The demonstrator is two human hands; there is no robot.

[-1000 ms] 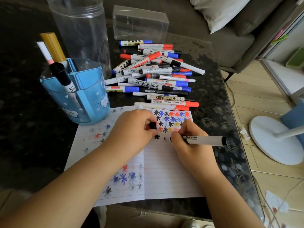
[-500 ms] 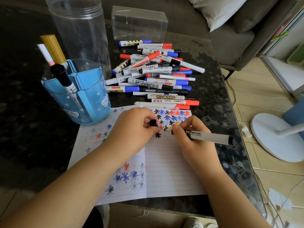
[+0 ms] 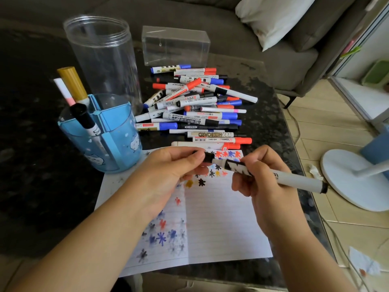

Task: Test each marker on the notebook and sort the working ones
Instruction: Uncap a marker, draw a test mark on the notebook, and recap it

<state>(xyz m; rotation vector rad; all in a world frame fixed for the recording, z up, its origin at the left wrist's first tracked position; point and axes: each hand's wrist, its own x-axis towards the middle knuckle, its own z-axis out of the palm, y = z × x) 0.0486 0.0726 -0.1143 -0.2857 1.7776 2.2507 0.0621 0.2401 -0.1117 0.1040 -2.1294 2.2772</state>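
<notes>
Two hands meet above the open notebook (image 3: 221,224) in the head view. The right hand (image 3: 261,182) has its fingers curled round a white marker (image 3: 294,179), gripping near the black-patterned front end, so the long barrel slants away to the right and slightly down past the palm to a black end cap. The left hand (image 3: 168,169) pinches a small black cap (image 3: 207,157) between thumb and fingertips, and the cap sits right at the marker's tip end, just left of the right hand's grip; whether it is fully seated cannot be told.

Below both grips lies the lined page, with red, blue, black and orange star scribbles directly under the fingers and more near the left forearm. Just beyond the hands, a loose pile of markers (image 3: 195,106) with red, blue and black caps covers the dark table (image 3: 31,165). Left of the left hand stands a blue pen holder (image 3: 117,144) with three pens upright in it, a clear jar (image 3: 101,60) behind it, and a clear box (image 3: 175,46) beyond the pile.
</notes>
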